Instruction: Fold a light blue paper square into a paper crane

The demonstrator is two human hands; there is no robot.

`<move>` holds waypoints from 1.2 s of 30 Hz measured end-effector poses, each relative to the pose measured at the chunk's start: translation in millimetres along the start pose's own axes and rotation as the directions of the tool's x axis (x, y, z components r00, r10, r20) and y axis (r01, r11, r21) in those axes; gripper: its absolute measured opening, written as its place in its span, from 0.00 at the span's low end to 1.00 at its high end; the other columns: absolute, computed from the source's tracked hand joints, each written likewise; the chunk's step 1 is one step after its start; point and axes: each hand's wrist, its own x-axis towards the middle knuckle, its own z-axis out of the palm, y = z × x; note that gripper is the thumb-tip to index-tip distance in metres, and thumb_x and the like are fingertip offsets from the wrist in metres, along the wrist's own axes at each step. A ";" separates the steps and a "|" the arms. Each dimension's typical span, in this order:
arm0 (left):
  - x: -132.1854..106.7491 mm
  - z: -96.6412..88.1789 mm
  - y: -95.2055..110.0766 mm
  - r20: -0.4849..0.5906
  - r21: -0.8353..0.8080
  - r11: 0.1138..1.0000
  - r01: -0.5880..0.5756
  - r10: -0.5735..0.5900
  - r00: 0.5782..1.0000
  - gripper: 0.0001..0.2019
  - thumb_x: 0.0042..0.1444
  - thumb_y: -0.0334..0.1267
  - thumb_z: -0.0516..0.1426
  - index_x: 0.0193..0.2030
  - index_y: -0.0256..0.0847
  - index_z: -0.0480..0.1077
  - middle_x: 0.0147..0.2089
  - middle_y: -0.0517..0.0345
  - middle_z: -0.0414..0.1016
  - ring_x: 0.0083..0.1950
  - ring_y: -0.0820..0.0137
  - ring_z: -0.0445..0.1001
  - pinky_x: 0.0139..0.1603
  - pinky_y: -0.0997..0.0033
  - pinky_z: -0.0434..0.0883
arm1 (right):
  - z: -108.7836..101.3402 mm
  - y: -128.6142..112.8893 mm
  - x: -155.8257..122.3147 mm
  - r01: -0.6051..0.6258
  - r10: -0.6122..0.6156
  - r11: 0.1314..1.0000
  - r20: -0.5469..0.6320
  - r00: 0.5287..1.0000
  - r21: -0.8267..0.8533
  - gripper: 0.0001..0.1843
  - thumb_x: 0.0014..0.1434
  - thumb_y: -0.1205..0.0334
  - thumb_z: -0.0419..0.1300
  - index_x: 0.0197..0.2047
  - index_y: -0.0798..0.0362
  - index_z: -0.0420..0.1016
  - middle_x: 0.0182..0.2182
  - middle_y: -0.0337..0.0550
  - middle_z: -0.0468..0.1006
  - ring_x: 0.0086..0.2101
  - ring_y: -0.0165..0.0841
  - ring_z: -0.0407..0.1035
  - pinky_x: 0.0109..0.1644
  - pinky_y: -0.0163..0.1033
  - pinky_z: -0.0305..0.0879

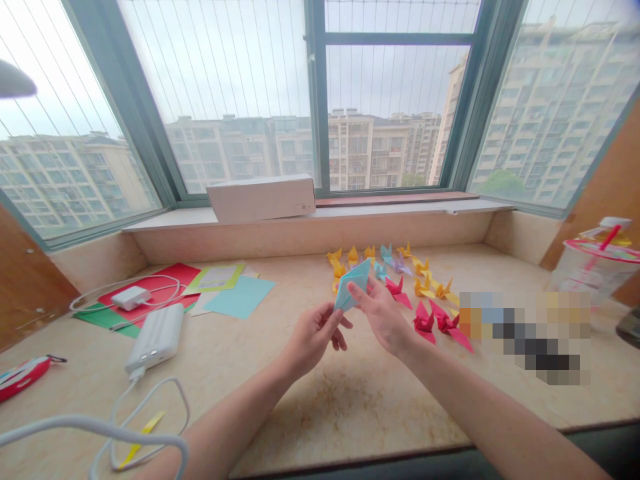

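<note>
A light blue piece of folded paper (354, 285) is held up above the counter, between both hands. My left hand (315, 335) pinches its lower corner with thumb and fingers. On its right side, my right hand (383, 310) grips it, thumb across the front face. Behind and to the right stand several folded paper cranes: yellow cranes (423, 287), red cranes (424, 321), a light blue crane (387, 253) and a purple crane (401, 264). The held paper hides part of this group.
Flat coloured sheets, among them a light blue sheet (243, 297), lie at left beside a white charger (131, 298) and a power bank (156, 339) with cables. A white box (263, 199) rests on the sill. At right stands a plastic cup (593, 273) near a blurred-out patch.
</note>
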 end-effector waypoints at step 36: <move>2.7 -5.1 3.5 -0.048 -0.111 0.994 0.002 -0.007 0.999 0.23 0.62 0.55 0.51 0.42 0.32 0.71 0.30 0.51 0.76 0.25 0.66 0.78 0.22 0.73 0.69 | -8.3 -3.8 -9.9 0.666 -0.493 0.221 0.508 0.707 -0.713 0.07 0.66 0.65 0.57 0.42 0.49 0.77 0.43 0.43 0.81 0.44 0.37 0.73 0.51 0.46 0.65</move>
